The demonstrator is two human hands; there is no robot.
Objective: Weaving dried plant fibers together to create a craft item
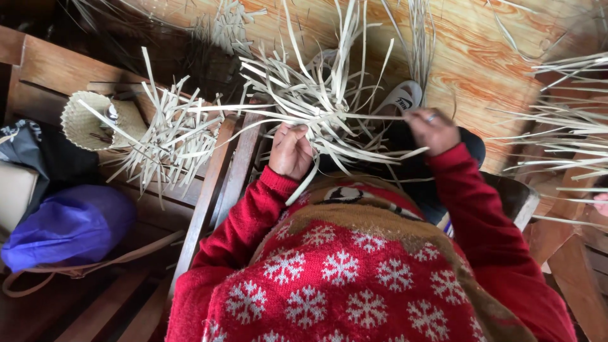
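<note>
A half-woven piece of pale flat straw strips (320,104) lies on my lap, loose ends fanning out in all directions. My left hand (289,151) grips its near left edge, thumb on top of the strips. At the right side, my right hand (432,130), with a ring on one finger, pinches a long strip that runs across the weave. Both arms wear red sleeves, and a red sweater with white snowflakes fills the lower part of the view.
A second unfinished straw weave (170,136) and a small woven hat-like piece (85,120) rest on the wooden bench (209,190) at left. A purple bag (66,228) lies below them. More loose strips (563,126) stick in from the right, near another person's fingertip (601,204).
</note>
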